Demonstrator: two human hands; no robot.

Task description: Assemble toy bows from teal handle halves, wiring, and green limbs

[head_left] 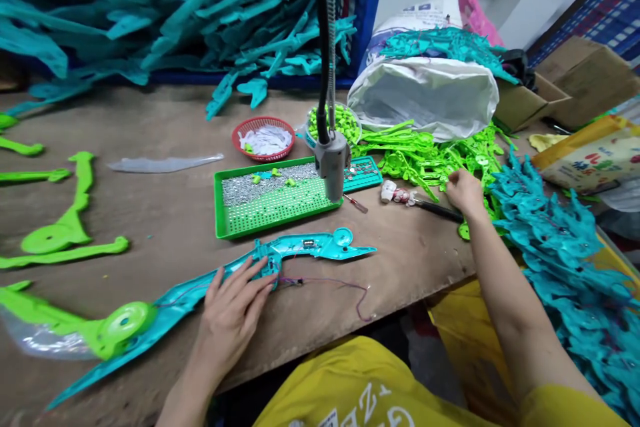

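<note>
A long teal plastic shell [185,292] lies at a slant on the table, with thin wires running out of its right part. My left hand [235,307] rests on the middle of this shell, its fingers spread flat. A green part with a round disc [127,323] overlaps the shell's left portion. At the right, my right hand [464,192] reaches to the edge of a pile of bright green plastic parts [425,157]. Its fingers are bent down among the parts, and what they hold, if anything, is hidden.
A green tray [270,213] of screws sits mid-table beneath a hanging screwdriver [333,170]. Behind are a red basket [263,121] and a bowl of small green pieces [343,123]. A hammer [425,203] lies near my right hand. Teal parts [560,280] are heaped at the right.
</note>
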